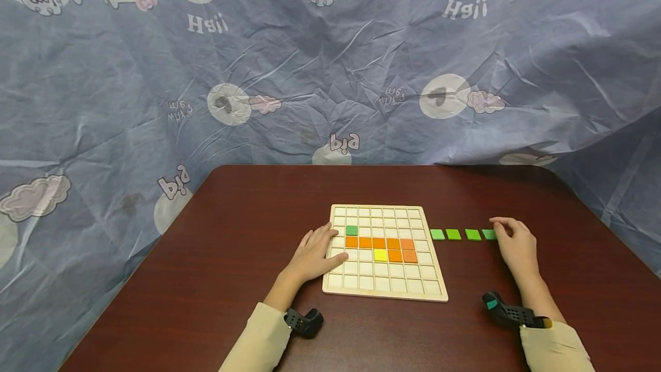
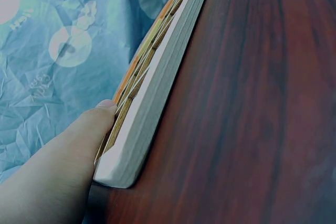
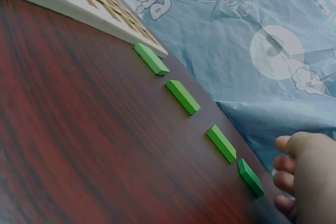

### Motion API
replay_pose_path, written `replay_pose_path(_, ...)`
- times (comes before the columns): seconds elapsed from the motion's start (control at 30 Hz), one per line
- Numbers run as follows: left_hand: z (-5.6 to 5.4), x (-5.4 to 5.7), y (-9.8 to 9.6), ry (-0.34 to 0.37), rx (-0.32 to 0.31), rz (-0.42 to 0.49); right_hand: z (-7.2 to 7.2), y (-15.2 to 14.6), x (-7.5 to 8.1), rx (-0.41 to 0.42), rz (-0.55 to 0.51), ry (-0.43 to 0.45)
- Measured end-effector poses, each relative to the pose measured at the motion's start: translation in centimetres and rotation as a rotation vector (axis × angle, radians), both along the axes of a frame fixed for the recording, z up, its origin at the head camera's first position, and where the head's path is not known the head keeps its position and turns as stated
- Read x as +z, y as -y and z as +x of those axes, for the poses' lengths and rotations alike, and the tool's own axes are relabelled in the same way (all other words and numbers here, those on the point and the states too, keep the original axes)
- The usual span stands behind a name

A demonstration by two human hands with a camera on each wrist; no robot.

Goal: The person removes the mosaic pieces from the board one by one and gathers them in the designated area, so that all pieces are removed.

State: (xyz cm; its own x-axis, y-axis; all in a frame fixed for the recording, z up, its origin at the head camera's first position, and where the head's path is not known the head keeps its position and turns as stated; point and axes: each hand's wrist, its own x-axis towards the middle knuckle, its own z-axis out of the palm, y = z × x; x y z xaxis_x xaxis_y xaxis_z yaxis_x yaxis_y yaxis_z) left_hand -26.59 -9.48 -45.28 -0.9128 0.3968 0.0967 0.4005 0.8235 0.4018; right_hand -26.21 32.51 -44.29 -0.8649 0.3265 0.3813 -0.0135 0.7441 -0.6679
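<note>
A pale wooden grid board [image 1: 365, 282] lies flat on the table. In it sit a green tile [image 1: 352, 230], several orange tiles [image 1: 365, 243] and a yellow tile [image 1: 380, 255]. My left hand [image 1: 312, 254] rests on the board's left edge, fingers and thumb spread over its rim. Right of the board runs a row of green tiles: a light green tile [image 1: 437, 234], two mid-green tiles [image 1: 453, 234] and a darker green tile [image 1: 488, 234]. My right hand [image 3: 310, 174] is beside the darker tile [image 3: 250, 178], fingers loosely bent, with a gap between them in the right wrist view.
The dark reddish-brown table [image 1: 206, 303] has a straight back edge. Behind it hangs a grey-blue patterned cloth [image 1: 330, 73]. Black wrist devices [image 1: 304, 323] sit on both forearms, below light sleeves [image 1: 260, 340].
</note>
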Motion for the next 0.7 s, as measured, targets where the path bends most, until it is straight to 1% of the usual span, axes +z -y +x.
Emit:
replay_pose_path(0.13,0.0,0.0,0.0,0.002,-0.001,-0.001,0.0,0.5,0.3,-0.009,-0.018,-0.036)
replay_pose_path(0.27,-0.1,-0.1,0.0,-0.003,-0.003,-0.006,0.0,1.0,0.8,0.024,-0.024,-0.047)
replay_pose_path(0.33,-0.1,0.0,0.0,-0.003,-0.004,-0.006,0.0,1.3,1.1,0.051,-0.026,-0.032)
replay_pose_path(0.43,-0.1,0.0,0.0,0.001,-0.008,0.011,0.1,1.8,1.4,0.101,-0.022,0.011)
replay_pose_path(0.53,-0.1,0.0,0.0,0.007,-0.009,0.009,0.0,2.4,1.6,0.147,-0.028,0.054)
replay_pose_path(0.7,-0.1,-0.1,0.0,0.005,-0.008,0.004,-0.3,3.9,1.8,0.182,-0.010,0.079)
